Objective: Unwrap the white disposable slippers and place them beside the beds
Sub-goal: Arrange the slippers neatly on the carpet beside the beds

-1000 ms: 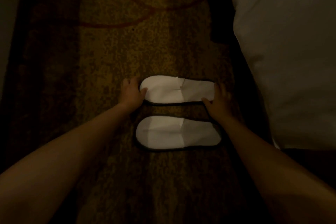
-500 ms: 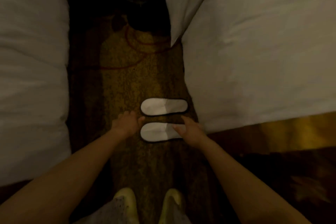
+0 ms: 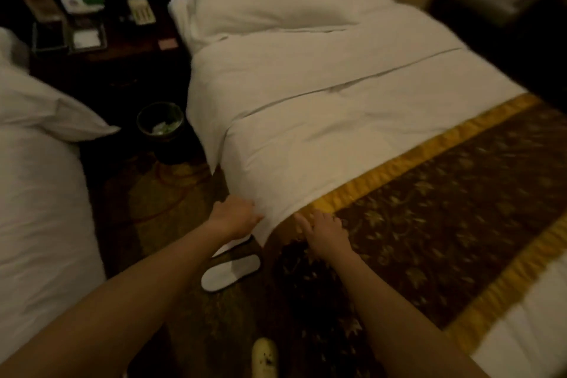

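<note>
Judging from the floor, most of this pair's work looked done: beyond the left bed [image 3: 40, 193] and the waste bin [image 3: 160, 123], the white disposable slippers [image 3: 231, 275] lay unwrapped on the carpet [image 3: 171, 202] just beside the right bed [image 3: 337, 101], one partly hidden under the forearm. The left hand [image 3: 233, 218] was closed, pinching the duvet [image 3: 291, 144] edge; the right hand [image 3: 326, 232] lay spread on the bed runner [image 3: 460, 209]. No slippers showed by the left bed, so that side probably remained.

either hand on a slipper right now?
No: the left hand grips the white duvet edge, the right hand rests on the bed runner.
</note>
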